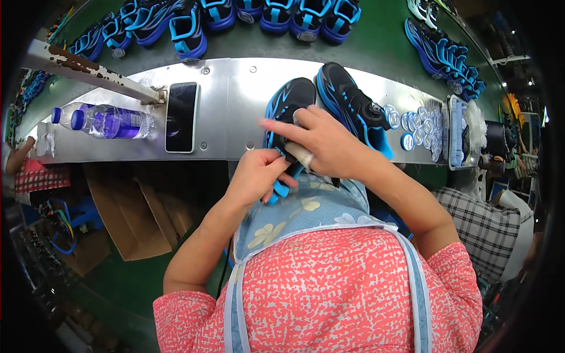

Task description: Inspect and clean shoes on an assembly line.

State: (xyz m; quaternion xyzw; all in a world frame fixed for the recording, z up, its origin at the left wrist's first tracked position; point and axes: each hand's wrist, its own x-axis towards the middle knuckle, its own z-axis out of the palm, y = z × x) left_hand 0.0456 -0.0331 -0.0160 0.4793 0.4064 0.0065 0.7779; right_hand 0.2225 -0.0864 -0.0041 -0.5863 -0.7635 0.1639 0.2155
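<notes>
With our left hand (pixel 259 176) gripping the black-and-blue shoe (pixel 288 112) at the desk's (pixel 235 100) near edge and our right hand (pixel 321 141) pressed closed over it, we judge a slip could drop it off the edge.

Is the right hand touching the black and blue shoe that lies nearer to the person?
Touching. In the head view the right hand lies on top of the black and blue shoe, with no gap between them.
</notes>
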